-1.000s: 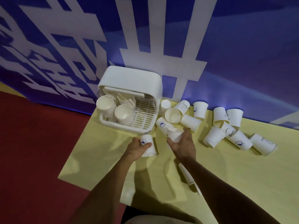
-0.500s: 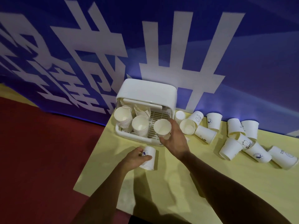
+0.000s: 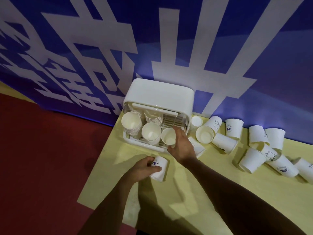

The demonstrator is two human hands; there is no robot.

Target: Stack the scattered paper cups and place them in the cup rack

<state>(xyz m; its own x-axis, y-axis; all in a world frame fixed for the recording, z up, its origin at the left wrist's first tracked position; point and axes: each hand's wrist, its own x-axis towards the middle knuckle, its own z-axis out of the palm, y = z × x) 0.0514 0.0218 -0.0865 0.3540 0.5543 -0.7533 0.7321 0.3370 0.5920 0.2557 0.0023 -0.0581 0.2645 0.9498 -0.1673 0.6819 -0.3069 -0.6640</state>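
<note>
A white cup rack (image 3: 159,92) with a raised lid stands at the table's far left, against the wall. Two stacks of paper cups (image 3: 132,122) (image 3: 151,134) stand in its left part, with another stack behind them. My right hand (image 3: 182,146) holds a white paper cup (image 3: 168,137), mouth up, at the rack's front right. My left hand (image 3: 144,168) grips an upside-down paper cup (image 3: 159,168) standing on the table in front of the rack. Several loose cups (image 3: 223,143) lie scattered to the right.
The yellow table (image 3: 194,192) ends at its left edge above a red floor (image 3: 42,158). A blue banner with white characters (image 3: 152,39) stands right behind the rack. One flattened cup (image 3: 197,147) lies beside my right hand.
My right hand has picked up a cup from the table and carried it left into the rack's front right. My left hand stays on its upside-down cup.
</note>
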